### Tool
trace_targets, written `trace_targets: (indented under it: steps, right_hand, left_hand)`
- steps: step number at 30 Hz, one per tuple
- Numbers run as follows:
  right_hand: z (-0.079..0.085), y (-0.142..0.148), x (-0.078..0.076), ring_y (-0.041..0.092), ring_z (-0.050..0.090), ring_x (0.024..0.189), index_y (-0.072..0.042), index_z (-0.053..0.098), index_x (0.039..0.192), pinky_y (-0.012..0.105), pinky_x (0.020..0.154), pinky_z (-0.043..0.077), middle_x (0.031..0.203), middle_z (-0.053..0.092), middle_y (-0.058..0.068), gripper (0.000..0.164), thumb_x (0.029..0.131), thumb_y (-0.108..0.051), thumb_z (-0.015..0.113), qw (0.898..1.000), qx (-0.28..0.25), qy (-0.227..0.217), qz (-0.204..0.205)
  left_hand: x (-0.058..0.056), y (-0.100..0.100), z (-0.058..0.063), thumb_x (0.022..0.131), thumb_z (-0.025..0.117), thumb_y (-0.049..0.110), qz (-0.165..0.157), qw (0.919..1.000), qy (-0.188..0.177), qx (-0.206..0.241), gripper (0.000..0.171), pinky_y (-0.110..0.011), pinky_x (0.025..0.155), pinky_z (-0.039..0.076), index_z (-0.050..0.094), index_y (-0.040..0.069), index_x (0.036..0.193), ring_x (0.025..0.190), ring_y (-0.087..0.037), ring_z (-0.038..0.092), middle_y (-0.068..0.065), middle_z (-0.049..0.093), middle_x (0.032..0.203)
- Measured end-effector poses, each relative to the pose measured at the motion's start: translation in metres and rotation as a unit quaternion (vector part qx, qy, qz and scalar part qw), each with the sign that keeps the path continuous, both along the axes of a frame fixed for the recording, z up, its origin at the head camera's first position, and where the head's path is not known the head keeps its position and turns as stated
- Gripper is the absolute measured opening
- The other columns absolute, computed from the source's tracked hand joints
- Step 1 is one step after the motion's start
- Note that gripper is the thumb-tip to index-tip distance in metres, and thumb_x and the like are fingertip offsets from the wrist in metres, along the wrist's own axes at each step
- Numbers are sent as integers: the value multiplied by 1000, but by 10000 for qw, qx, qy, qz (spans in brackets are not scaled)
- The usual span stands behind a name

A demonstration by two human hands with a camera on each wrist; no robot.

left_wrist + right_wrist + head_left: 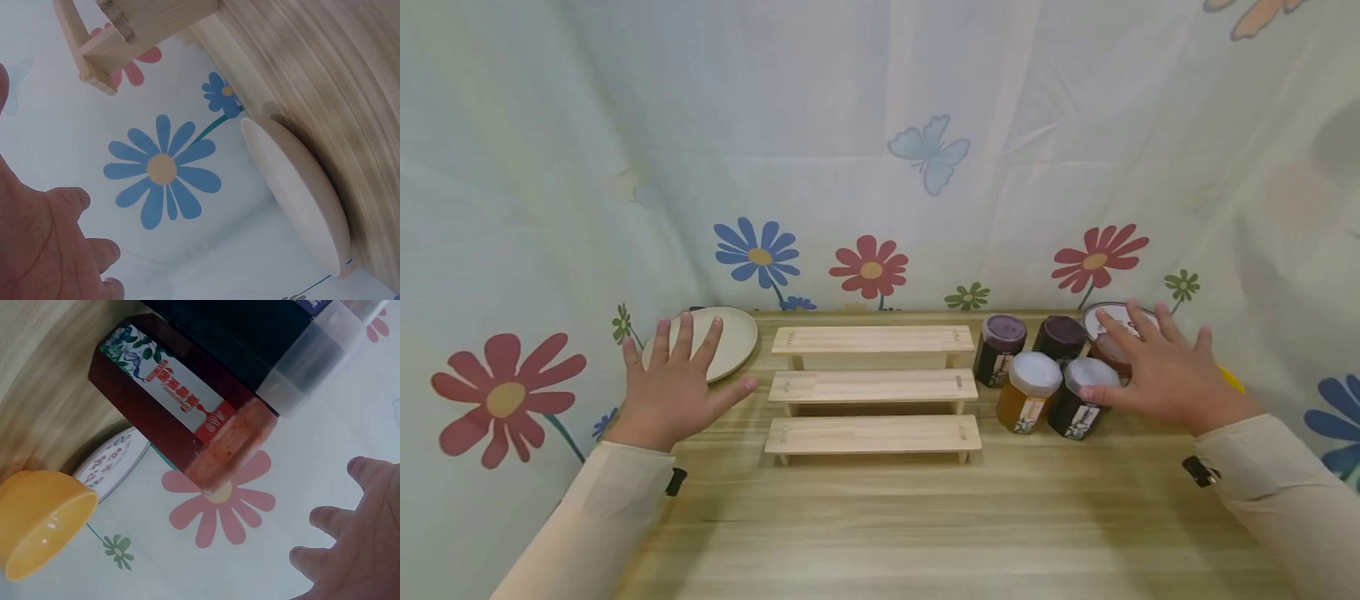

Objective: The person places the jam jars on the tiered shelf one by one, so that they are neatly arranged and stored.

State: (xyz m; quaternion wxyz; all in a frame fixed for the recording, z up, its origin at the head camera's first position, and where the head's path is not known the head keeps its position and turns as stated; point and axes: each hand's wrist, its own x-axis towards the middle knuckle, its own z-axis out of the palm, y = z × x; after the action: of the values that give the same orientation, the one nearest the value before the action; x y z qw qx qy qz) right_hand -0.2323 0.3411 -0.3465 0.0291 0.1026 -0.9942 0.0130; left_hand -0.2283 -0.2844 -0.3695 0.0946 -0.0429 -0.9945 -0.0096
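My left hand [670, 392] is spread with straight fingers, held over the left side of the table and overlapping a cream plate [736, 340] in the head view. That plate [306, 194] shows whole in the left wrist view, apart from the hand. On the right, my other hand [1172, 375] is spread too, over a group of jars. A red-brown jar [175, 400] with a white and red label is partly hidden under it in the head view. Around it stand an amber jar [1028, 392], a white-lidded dark jar [1075, 404] and two purple-lidded jars [1000, 350]. Neither hand holds anything.
A three-step wooden rack [872, 387] stands in the middle of the table. Beyond the right hand are a patterned plate [115, 459] and a yellow bowl [47, 519]. Flower-printed curtain [820, 183] closes off the back and sides.
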Motion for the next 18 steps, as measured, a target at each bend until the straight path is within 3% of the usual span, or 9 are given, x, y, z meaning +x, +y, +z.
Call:
trace_targets:
  steps: [18]
  right_hand:
    - [0, -3, 2, 66, 8, 151, -16, 10, 171, 96, 101, 6, 170, 12, 35, 123, 84, -85, 62, 9998, 10, -191, -29]
  left_hand:
    - [-1, 4, 0, 93, 43, 86, -138, 9998, -156, -12, 109, -81, 115, -15, 15, 16, 170, 157, -58, 2, -32, 6, 172]
